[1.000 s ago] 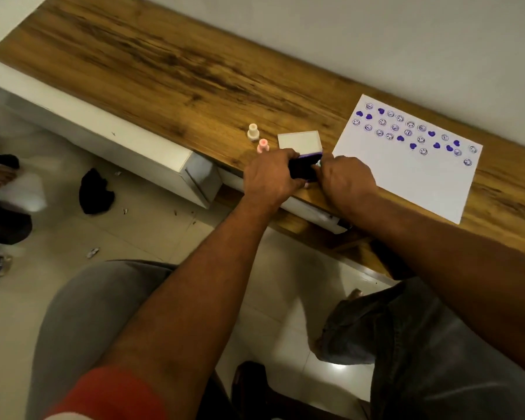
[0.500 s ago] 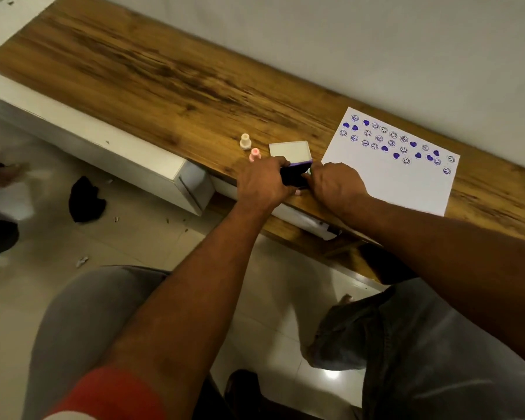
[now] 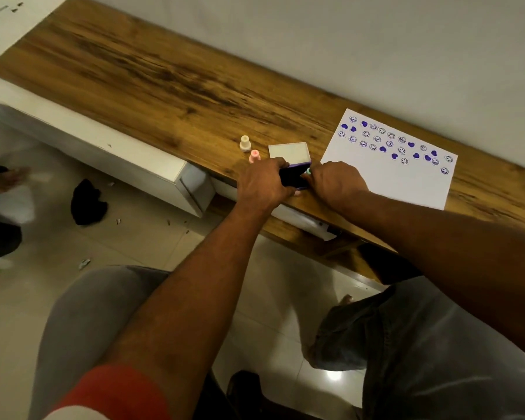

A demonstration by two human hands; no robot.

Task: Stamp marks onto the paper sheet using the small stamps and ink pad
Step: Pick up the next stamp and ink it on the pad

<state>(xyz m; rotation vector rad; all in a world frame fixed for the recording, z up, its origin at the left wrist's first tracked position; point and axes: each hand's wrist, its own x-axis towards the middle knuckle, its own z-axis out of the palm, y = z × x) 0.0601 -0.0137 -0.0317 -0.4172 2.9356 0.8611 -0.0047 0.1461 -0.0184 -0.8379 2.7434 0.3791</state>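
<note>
**Asha:** What did each hand have?

**Ben:** The left hand [image 3: 262,184] had its fingers curled round the small dark-purple ink pad in its violet plastic case [image 3: 294,177], pinning it to the brown wood-grain bench top [image 3: 164,80]. The right hand [image 3: 338,183] pinched a tiny mint-green plastic stamp [image 3: 308,170] at its fingertips. The stamp seemed to rest on the pad's edge nearest those fingertips.

**Asha:** How was the inking best done?

**Ben:** By my reckoning, with a light, square dab: stamp upright, no rocking, and the left grip firm so the case could not skid. After that, a straight lift across to the white rectangular paper sheet [image 3: 391,186], which lay just beside the right knuckles. Its bare half was nearest them, with the purple heart and smiley marks [image 3: 388,144] along the far strip.

**Asha:** Any hazards?

**Ben:** The white square lid [image 3: 289,151] sat just beyond the left fingertips. The cream plastic stamp [image 3: 245,143] and the pink plastic stamp [image 3: 254,156] stood near those same fingers and could easily have been knocked over.
</note>
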